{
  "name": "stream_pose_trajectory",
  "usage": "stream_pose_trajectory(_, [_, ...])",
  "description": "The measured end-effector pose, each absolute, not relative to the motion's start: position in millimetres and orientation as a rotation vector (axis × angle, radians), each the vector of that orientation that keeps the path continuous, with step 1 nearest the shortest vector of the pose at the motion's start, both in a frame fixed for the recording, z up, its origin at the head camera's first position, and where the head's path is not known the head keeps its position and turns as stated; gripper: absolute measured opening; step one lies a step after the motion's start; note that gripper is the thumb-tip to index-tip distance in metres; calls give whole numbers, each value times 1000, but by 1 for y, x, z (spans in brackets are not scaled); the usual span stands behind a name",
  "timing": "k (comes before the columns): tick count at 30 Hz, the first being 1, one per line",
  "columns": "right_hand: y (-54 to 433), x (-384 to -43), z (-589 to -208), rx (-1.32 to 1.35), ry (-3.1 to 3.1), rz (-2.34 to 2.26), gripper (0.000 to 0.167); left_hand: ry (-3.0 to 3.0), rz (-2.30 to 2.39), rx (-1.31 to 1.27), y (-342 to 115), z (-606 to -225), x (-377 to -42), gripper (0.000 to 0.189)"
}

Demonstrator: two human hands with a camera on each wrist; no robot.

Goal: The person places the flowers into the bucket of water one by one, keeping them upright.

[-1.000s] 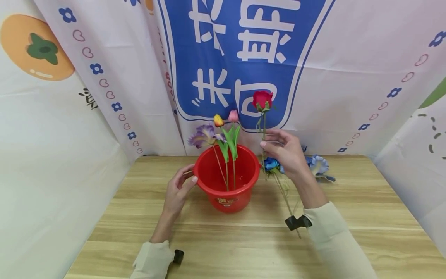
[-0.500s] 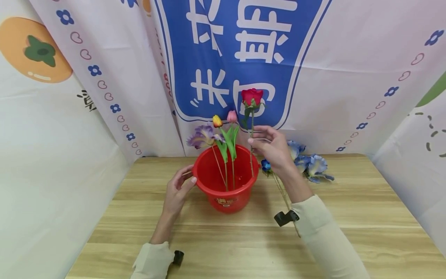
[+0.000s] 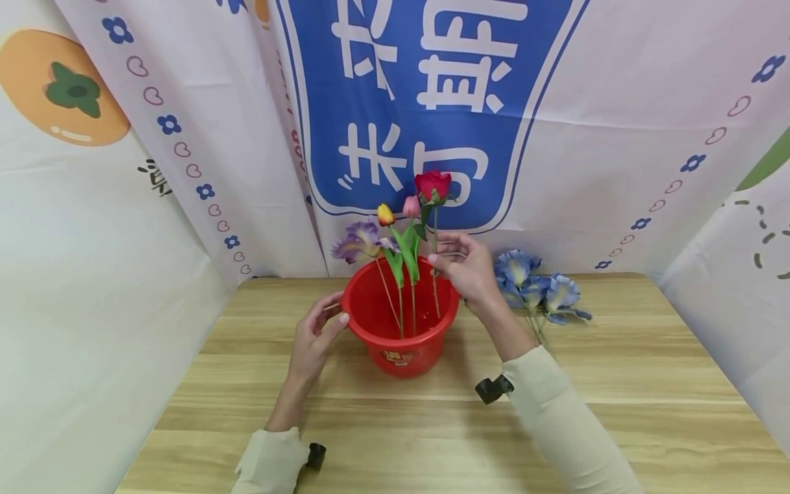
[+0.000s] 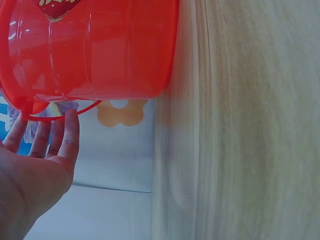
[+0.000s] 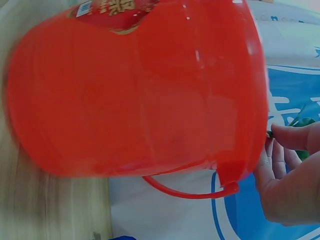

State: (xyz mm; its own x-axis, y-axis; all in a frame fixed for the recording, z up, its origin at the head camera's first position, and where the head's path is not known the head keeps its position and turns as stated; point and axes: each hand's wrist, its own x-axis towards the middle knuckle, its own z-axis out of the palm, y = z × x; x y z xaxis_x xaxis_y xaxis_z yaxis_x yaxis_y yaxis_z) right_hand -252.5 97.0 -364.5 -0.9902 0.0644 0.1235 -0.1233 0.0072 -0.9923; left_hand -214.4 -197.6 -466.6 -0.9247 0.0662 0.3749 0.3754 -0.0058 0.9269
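A red bucket [image 3: 404,353] stands upright on the table. My left hand [image 3: 316,336] holds it at the left side of its rim, the fingertips beside the handle [image 4: 92,106] in the left wrist view. Between thumb and fingers my right hand [image 3: 465,271] pinches the stem of a red rose [image 3: 433,185]. The stem's lower end hangs inside the bucket, over the right part of its opening. Inside the bucket lean a purple iris-like flower [image 3: 358,241], a yellow-red tulip [image 3: 385,215] and a pink tulip [image 3: 411,206].
Several blue flowers [image 3: 535,288] lie on the wooden table [image 3: 395,439] to the right of the bucket, partly behind my right forearm. A printed white cloth [image 3: 586,171] with a blue panel hangs along the table's back edge.
My right hand has moved left with the rose, from beside the bucket to over its opening, and the stem has gone down into it. The left hand has stayed at the rim.
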Motion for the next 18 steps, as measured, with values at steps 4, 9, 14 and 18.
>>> stream_pose_trajectory(4, [94,-253,-370,75,-2138,2061,41,-2050,-2037,-457,-198,-468,-215,45])
stream_pose_trajectory(9, [91,-251,-375,78,-2197,1946,39,-2048,-2043,-462,-199,-468,-215,45])
stream_pose_trajectory(14, [89,-249,-378,93,-2253,1847,40,-2035,-2041,-469,-199,-468,-215,45])
stream_pose_trajectory(18, [90,-247,-378,106,-2313,1777,40,-2039,-2036,-469,-198,-468,-215,45])
